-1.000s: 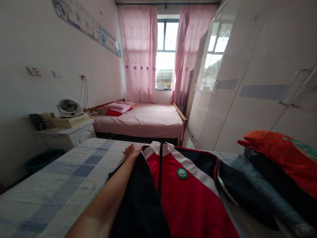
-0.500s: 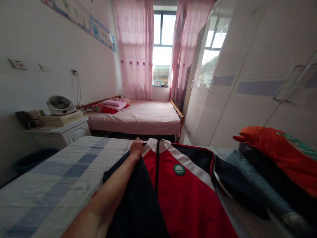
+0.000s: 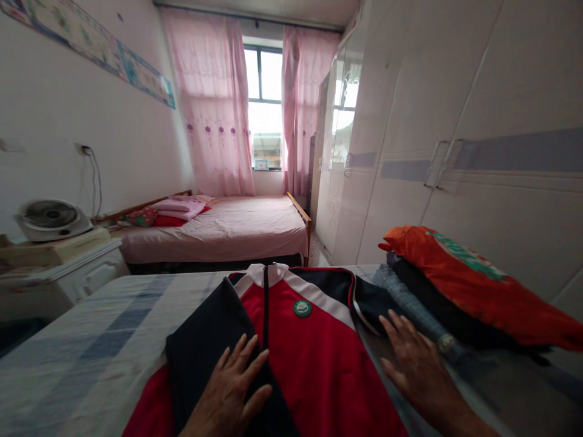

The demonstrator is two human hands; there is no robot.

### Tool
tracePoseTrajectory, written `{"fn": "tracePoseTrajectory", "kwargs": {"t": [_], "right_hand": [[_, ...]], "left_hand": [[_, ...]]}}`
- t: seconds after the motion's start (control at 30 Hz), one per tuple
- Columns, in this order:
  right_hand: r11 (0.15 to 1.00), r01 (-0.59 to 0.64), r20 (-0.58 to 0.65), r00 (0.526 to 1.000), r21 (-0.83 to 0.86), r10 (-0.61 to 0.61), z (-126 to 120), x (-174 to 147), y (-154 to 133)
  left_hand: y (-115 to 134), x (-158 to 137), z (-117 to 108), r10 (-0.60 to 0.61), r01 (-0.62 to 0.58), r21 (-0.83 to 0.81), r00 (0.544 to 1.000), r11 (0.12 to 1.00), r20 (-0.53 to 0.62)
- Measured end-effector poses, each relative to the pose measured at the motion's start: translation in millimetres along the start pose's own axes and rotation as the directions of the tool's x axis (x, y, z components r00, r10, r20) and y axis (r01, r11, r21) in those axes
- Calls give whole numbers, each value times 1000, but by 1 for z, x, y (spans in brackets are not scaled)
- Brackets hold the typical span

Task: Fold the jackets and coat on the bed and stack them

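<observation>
A red, white and dark navy zip jacket [image 3: 319, 352] lies front up on the striped bed in front of me, its white collar pointing away. A round green badge [image 3: 302, 308] sits on its chest. The navy sleeve on the left [image 3: 204, 346] is folded inward across the front, and my left hand [image 3: 234, 379] lies on it with fingers spread. Over the other sleeve [image 3: 371, 300], which stretches out to the right, is my right hand [image 3: 412, 355], fingers apart and fingertips at the fabric. Neither hand grips anything.
Folded clothes, an orange garment [image 3: 483, 291] on top, are stacked right of the jacket. White wardrobes [image 3: 410, 212] line the right side. A pink-sheeted bed [image 3: 246, 224] stands beyond, below a curtained window. A fan [image 3: 52, 218] rests on the cabinet at left.
My left hand has let go near the collar and come back toward me, now flat on the folded sleeve. My right hand has come into view at the right sleeve. The view has turned right.
</observation>
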State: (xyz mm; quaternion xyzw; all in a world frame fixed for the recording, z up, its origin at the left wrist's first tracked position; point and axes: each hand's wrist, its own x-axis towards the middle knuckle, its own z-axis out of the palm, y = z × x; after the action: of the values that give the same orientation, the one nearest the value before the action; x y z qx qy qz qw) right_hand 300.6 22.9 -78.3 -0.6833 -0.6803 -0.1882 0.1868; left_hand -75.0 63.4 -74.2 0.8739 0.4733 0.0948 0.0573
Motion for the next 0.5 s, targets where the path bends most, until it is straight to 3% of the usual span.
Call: {"fn": "tracePoseTrajectory", "kwargs": {"t": [0.07, 0.17, 0.3, 0.4, 0.5], "right_hand": [[994, -108, 4, 994, -32, 108, 15, -4, 22], [948, -264, 96, 963, 175, 251, 16, 2, 32], [713, -490, 201, 868, 503, 454, -13, 39, 28], [585, -520, 196, 827, 623, 527, -41, 78, 17], [460, -445, 208, 854, 769, 477, -76, 108, -16]], "left_hand": [[7, -10, 1, 45, -45, 11, 998, 999, 35], [15, -15, 1, 70, -71, 19, 996, 997, 52], [18, -17, 2, 59, -59, -5, 997, 998, 49], [17, -18, 4, 61, -60, -42, 998, 997, 33], [17, -18, 5, 50, -49, -59, 999, 997, 11]]}}
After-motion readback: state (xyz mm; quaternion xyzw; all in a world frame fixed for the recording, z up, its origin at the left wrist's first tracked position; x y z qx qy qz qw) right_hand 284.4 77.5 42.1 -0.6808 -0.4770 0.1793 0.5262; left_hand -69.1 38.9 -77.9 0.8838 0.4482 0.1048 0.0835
